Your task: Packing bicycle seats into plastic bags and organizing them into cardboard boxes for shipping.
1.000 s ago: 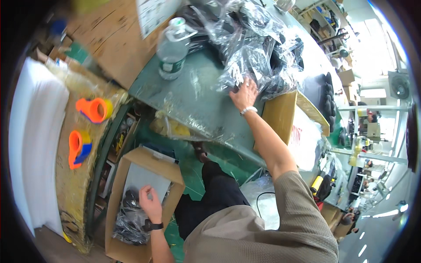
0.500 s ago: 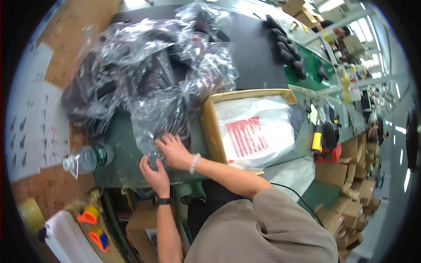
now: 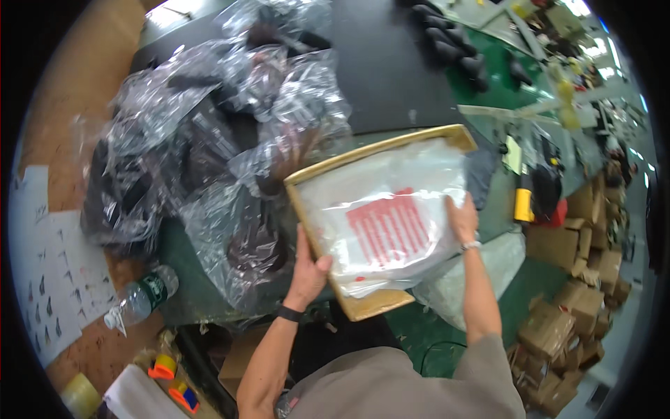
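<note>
Clasping, near the centre of the view, an open yellow-brown cardboard box (image 3: 380, 304) loaded with a flat stack of clear, glossy plastic bags (image 3: 387, 223) printed in red. Both hands busy! Gripping the left wall with the left hand (image 3: 309, 278), partly curled, thumb over the rim, at about eight o'clock on the box. Holding the right side, at three o'clock, with the right hand (image 3: 462, 218), half-closed over that edge and touching the bags; cannot tell how much cardboard lies within the grasp.

Watch for trouble there: if pinching mostly slick film, could slip and lose that side. Could tip, too, with the near corner jutting past the front edge of the green worktop (image 3: 188, 300); cannot tell how well supported underneath. Could snag, at nine to ten o'clock, on a crumpled heap of dark, rounded objects in clear, crinkly wrap (image 3: 258, 241), close beside the box, and drag it along. Less likely to knock the clear plastic bottle with a green label (image 3: 146, 293), well apart at eight o'clock.

And what textures: stiff, matte, straight-walled cardboard; smooth, limp, shining film; wrinkled, light-catching wrap over dark curves.
</note>
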